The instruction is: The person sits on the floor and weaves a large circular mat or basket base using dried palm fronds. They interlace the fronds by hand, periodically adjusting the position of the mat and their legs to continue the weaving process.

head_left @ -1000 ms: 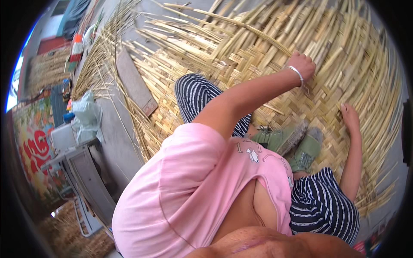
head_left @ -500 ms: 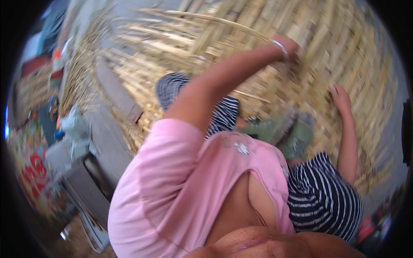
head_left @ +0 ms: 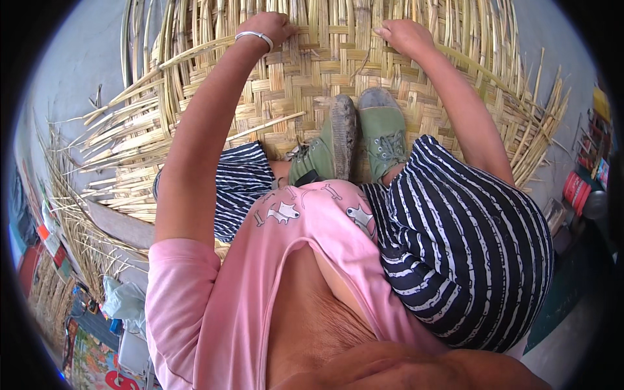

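Observation:
A large mat woven from flat yellowish cane strips lies under and in front of me. One long cane strip runs crosswise through the loose upright strips near the mat's far part. My left hand, with a silver bangle on its wrist, is closed on this strip left of centre. My right hand is pinched on it right of centre, where the strip bends away to the right. Between the hands it passes over and under the uprights. Both sets of fingertips are partly hidden.
My feet in green canvas shoes rest on the mat. Loose strip ends fan out at its left and right. A flat grey-brown board lies at the left edge, near a pale plastic bag. A red container stands at right.
The view has swung round to face the mat squarely. My right hand has come from the mat's right side onto the strip, and both arms now reach forward, apart.

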The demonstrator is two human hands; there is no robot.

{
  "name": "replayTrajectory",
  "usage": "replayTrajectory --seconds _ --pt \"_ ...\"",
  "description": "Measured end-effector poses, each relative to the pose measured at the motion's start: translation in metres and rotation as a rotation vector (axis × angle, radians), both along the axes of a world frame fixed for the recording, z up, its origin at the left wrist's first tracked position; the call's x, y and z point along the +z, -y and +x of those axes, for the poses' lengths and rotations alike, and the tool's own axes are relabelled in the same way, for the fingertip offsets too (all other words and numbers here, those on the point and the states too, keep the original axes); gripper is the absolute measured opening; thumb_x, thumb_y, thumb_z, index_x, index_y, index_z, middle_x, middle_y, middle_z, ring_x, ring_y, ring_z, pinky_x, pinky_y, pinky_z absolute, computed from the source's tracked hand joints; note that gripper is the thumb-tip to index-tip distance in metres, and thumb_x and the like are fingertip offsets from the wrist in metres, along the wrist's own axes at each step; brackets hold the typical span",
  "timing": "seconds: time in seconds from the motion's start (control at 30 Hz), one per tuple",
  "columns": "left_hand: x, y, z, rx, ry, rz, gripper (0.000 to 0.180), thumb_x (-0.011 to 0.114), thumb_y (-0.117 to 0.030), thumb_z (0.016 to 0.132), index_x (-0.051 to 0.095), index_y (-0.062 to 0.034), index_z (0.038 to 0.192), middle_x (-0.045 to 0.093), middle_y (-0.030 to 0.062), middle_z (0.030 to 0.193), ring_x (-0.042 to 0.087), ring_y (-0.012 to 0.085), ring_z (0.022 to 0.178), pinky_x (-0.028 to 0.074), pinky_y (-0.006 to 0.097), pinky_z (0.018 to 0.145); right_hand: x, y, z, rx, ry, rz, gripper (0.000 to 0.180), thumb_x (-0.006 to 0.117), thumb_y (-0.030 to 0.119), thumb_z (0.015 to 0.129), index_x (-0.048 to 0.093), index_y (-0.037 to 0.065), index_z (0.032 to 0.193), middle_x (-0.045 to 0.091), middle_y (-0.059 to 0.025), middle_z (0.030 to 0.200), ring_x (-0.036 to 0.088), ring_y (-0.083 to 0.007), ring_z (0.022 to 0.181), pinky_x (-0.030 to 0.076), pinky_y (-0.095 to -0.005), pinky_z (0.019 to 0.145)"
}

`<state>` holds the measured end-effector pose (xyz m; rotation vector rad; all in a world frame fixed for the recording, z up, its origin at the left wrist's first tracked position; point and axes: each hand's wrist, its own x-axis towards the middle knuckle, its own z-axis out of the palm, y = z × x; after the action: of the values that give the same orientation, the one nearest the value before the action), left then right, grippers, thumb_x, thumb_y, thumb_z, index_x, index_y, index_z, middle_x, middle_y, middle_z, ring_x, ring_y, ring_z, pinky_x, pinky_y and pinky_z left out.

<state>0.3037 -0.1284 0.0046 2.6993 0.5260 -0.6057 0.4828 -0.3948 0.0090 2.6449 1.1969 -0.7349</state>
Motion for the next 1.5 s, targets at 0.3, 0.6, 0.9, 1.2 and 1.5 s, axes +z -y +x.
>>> replayTrajectory --seconds 0.3,0.6,0.9,1.2,1.5 --pt "0.004 0.014 -0.012 -0.070 -0.073 -0.005 0.040 0.056 -0.049 0.101 0.075 -0.0156 0.109 0.075 0.0121 0.106 0.070 0.0333 0.103 0.056 0.047 0.087 0.014 0.009 -0.024 0.025 0.010 -0.031 0.039 0.051 0.045 0.103 0.071 0.012 0.100 0.074 -0.0120 0.099 0.070 -0.0348 0.095 0.056 -0.0527 0.080" --pt "0.012 0.014 -0.024 -0.106 0.013 0.090 0.046 0.053 -0.054 0.100 0.074 -0.0135 0.104 0.076 0.0124 0.101 0.071 0.0350 0.095 0.056 0.049 0.084 0.019 -0.008 -0.015 0.228 0.103 -0.172 0.035 0.056 0.042 0.102 0.071 0.010 0.100 0.074 -0.0115 0.101 0.071 -0.0335 0.096 0.057 -0.0503 0.080" --pt "0.057 -0.056 -0.102 -0.020 0.033 0.152 0.039 0.060 -0.047 0.098 0.074 -0.0116 0.105 0.075 0.0122 0.099 0.071 0.0355 0.092 0.055 0.048 0.082 -0.013 -0.086 -0.079 0.541 0.031 0.579 0.027 0.060 0.015 0.099 0.063 0.006 0.125 0.066 -0.0155 0.113 0.066 -0.0355 0.109 0.056 -0.0458 0.091" --pt "0.071 -0.065 -0.127 -0.114 0.587 0.228 0.015 0.069 -0.022 0.096 0.073 -0.0081 0.097 0.073 0.0098 0.098 0.070 0.0302 0.088 0.057 0.043 0.081 -0.023 -0.120 -0.097 0.280 -0.133 0.440 0.032 0.067 0.040 0.096 0.065 0.011 0.108 0.065 -0.0093 0.105 0.065 -0.0337 0.099 0.053 -0.0478 0.083" --pt "0.009 -0.065 -0.082 0.229 0.493 -0.145 0.028 0.064 -0.027 0.096 0.075 -0.0014 0.101 0.074 0.0236 0.096 0.072 0.0384 0.092 0.056 0.045 0.083 -0.020 -0.122 -0.107 0.159 -0.059 0.498 0.028 0.061 0.039 0.098 0.065 0.011 0.100 0.067 -0.0101 0.097 0.067 -0.0363 0.088 0.055 -0.0494 0.076"
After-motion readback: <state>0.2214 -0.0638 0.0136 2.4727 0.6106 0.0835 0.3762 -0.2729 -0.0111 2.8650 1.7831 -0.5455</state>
